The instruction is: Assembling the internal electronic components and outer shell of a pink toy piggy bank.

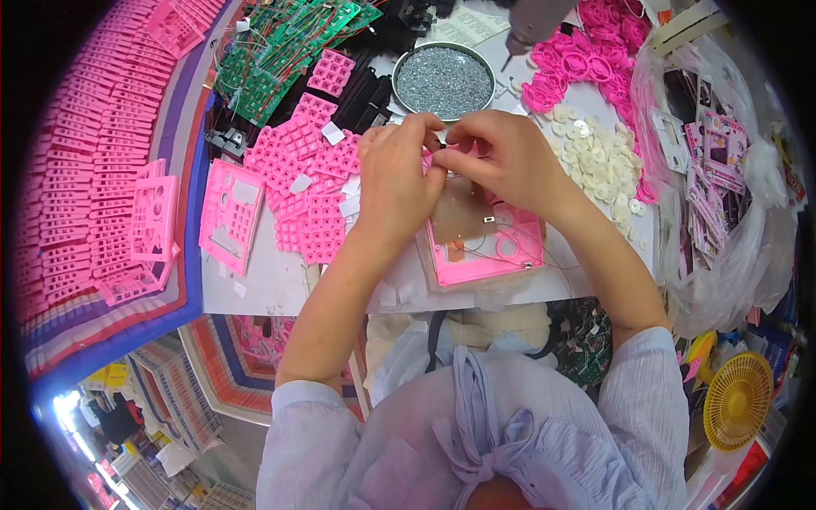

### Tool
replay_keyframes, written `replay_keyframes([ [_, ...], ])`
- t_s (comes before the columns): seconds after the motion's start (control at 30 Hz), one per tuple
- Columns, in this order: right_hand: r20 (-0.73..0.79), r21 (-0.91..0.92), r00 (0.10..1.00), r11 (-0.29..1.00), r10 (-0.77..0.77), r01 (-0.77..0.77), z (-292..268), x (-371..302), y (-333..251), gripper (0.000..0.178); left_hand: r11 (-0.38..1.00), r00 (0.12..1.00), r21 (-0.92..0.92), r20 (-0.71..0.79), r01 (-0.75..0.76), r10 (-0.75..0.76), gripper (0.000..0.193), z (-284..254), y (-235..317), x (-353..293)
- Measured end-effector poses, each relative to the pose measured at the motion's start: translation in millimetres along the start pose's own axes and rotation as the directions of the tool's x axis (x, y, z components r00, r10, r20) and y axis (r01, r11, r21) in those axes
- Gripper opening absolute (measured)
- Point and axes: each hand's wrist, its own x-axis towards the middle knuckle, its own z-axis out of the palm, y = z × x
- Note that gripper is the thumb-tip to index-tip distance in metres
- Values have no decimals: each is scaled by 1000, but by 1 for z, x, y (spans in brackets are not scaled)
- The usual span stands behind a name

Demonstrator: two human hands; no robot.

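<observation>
On the table in front of me lies a pink plastic casing (484,272), with a brown circuit board (459,208) inside it. Thin wires run from the board past the casing's right side. My left hand (395,174) is over the far left of the casing, thumb and fingers closed in a pinch. From the right, my right hand (510,157) meets it, also pinching. A small dark bit shows between the fingertips at the casing's far edge; what it is I cannot make out. The hands hide that far end of the casing.
Beyond my hands stands a round tin (444,116) of small metal screws, with a power screwdriver (535,30) hanging right of it. Pink keypads (319,225) and a pink front shell (231,212) lie left. White discs (595,161), pink rings (586,64) and a plastic bag (731,246) are right.
</observation>
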Motion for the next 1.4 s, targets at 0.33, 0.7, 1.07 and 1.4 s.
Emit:
replay_keyframes([
  [0.33, 65, 281, 993, 953, 100, -114, 2, 8, 25, 19, 991, 999, 136, -44, 0, 6, 27, -15, -13, -11],
  [0.7, -112, 95, 975, 974, -194, 205, -4, -12, 16, 19, 984, 960, -43, 229, 174, -159, 12, -9, 0, -2],
  [1.07, -23, 162, 976, 963, -217, 218, -9, -21, 29, 15, 968, 986, -234, 157, 87, -50, 11, -3, 6, -10],
  [1.4, 9, -120, 947, 939, -323, 321, -16, -37, 24, 43, 989, 990, -54, 20, -140, 141, 8, 2, -1, -20],
])
